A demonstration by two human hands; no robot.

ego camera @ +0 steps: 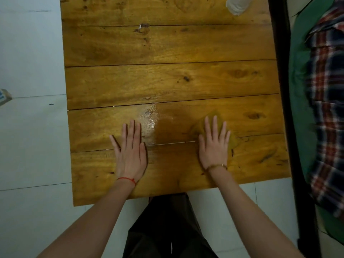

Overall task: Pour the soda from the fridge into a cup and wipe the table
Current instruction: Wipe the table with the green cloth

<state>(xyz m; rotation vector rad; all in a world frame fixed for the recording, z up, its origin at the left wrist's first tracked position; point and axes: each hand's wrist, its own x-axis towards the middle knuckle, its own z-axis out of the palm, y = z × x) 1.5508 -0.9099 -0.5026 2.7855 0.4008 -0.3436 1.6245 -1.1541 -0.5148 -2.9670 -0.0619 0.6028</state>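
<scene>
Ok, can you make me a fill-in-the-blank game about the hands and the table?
1. The right hand presses flat on a yellowish ____ that lies on the wooden table.
2. The left hand lies flat on the table and holds ____.
3. The shiny wet patch lies just beyond the fingers of the ____ hand.
4. The left wrist wears a thin ____ string.

Missing words: cloth; nothing; left; red
</scene>
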